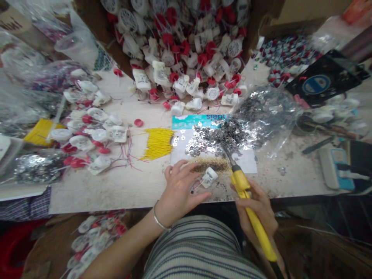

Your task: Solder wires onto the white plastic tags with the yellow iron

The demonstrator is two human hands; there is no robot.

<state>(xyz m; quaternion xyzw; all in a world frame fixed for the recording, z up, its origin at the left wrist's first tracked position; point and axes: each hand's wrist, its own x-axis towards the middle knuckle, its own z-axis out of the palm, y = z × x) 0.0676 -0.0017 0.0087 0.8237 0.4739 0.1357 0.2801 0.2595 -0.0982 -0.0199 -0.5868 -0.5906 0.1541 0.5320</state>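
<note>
My right hand (255, 209) is wrapped round a yellow soldering iron (252, 215), whose metal end points up and left at a pile of small shiny metal pieces (229, 133). My left hand (181, 190) has its fingers apart beside a small white plastic part (209, 177) with thin wires, on the table near the front edge. Whether a fingertip touches the wires is hard to tell. Just behind that part runs a strip of brown grains (213, 164) on a white sheet (250, 164). A bundle of yellow wires (159, 143) lies left of the sheet.
A cardboard box (116, 50) full of white and red parts stands at the back. More white parts (99, 135) with wires lie at the left. On the right are a clear bag (267, 112), a black fan (322, 81) and a power strip (337, 168).
</note>
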